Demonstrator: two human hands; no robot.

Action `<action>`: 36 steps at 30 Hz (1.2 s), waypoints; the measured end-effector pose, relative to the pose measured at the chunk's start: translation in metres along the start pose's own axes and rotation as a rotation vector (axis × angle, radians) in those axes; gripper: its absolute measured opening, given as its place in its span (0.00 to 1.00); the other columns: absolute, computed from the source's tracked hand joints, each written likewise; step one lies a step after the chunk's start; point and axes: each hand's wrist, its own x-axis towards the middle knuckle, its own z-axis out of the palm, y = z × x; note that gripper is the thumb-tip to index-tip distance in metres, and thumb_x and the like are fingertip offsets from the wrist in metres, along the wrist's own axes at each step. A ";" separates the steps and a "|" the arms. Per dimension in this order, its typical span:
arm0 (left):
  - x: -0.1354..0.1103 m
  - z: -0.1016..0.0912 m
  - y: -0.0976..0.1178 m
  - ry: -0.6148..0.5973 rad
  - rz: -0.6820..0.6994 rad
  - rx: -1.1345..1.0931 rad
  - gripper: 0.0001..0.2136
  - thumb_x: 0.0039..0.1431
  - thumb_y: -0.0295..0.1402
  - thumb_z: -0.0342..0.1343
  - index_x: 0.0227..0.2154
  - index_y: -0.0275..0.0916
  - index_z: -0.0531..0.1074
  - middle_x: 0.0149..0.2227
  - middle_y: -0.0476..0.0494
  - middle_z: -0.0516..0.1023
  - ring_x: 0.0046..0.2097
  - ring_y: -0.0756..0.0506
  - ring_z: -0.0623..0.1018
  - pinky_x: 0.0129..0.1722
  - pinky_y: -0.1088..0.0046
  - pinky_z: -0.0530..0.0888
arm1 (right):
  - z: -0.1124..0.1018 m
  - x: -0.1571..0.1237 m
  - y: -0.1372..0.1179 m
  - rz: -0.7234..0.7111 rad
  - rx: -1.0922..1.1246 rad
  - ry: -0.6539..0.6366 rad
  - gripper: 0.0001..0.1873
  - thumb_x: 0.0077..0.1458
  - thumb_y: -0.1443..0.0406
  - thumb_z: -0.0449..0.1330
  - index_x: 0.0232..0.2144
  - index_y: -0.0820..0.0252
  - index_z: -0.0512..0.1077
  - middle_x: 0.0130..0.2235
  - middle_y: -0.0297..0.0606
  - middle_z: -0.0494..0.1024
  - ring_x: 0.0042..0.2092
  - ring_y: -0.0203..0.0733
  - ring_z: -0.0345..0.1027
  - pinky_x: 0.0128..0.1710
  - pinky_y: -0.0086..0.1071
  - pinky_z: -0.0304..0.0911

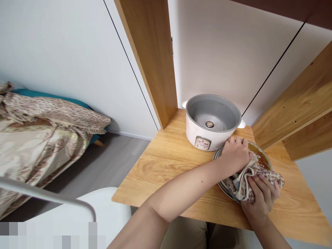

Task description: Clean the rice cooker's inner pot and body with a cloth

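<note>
A round, metal-rimmed piece (260,152) lies on the wooden table, amber-brown on its far side with whitish specks; I cannot tell whether it is a lid or a shallow pan. Over its far left rim curl the fingers of my left hand (236,154), which grips it. My right hand (260,199) is closed around a bunched, brown-and-white patterned cloth (245,181), pressed against the near right part of the round piece. The cloth hides much of that surface. Just behind my left hand stands a white rice cooker body (193,133), open at the top, its grey inside showing a central metal button.
The wooden tabletop (145,169) has upright wooden posts (150,58) behind it and wooden boards (298,100) at right. A white chair (111,204) stands at lower left. Farther left is a seat draped with patterned fabric (52,138), against a white wall (64,52).
</note>
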 end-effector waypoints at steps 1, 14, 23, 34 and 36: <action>0.000 0.000 0.000 0.001 0.001 0.000 0.23 0.72 0.46 0.51 0.59 0.33 0.70 0.55 0.30 0.77 0.58 0.33 0.75 0.52 0.58 0.74 | 0.000 0.000 -0.001 -0.002 -0.011 -0.006 0.08 0.65 0.66 0.62 0.46 0.56 0.77 0.43 0.41 0.82 0.51 0.52 0.76 0.66 0.61 0.57; -0.001 0.002 0.000 0.027 0.014 0.010 0.22 0.72 0.45 0.51 0.58 0.32 0.71 0.54 0.29 0.77 0.56 0.33 0.76 0.50 0.57 0.75 | -0.002 0.000 -0.001 -0.002 -0.031 -0.038 0.09 0.66 0.60 0.64 0.46 0.57 0.78 0.43 0.42 0.82 0.51 0.53 0.76 0.67 0.60 0.56; 0.000 0.000 0.000 0.020 0.008 -0.001 0.23 0.72 0.45 0.51 0.58 0.32 0.70 0.55 0.29 0.77 0.57 0.33 0.76 0.52 0.58 0.74 | 0.001 -0.001 -0.002 -0.037 -0.093 -0.036 0.15 0.65 0.56 0.65 0.46 0.61 0.76 0.44 0.47 0.81 0.53 0.56 0.75 0.68 0.62 0.55; 0.000 -0.001 0.001 0.008 0.000 -0.009 0.23 0.72 0.46 0.51 0.59 0.32 0.70 0.55 0.28 0.77 0.58 0.33 0.75 0.53 0.57 0.73 | -0.003 0.007 0.000 -0.002 -0.001 -0.040 0.08 0.68 0.61 0.62 0.44 0.58 0.77 0.41 0.42 0.82 0.49 0.50 0.76 0.66 0.57 0.58; 0.000 -0.001 0.001 0.011 0.001 -0.005 0.23 0.72 0.45 0.51 0.59 0.32 0.70 0.55 0.28 0.77 0.58 0.33 0.75 0.52 0.58 0.73 | -0.003 0.005 0.001 -0.029 -0.038 -0.055 0.12 0.67 0.57 0.63 0.45 0.59 0.77 0.42 0.44 0.82 0.50 0.53 0.76 0.67 0.59 0.57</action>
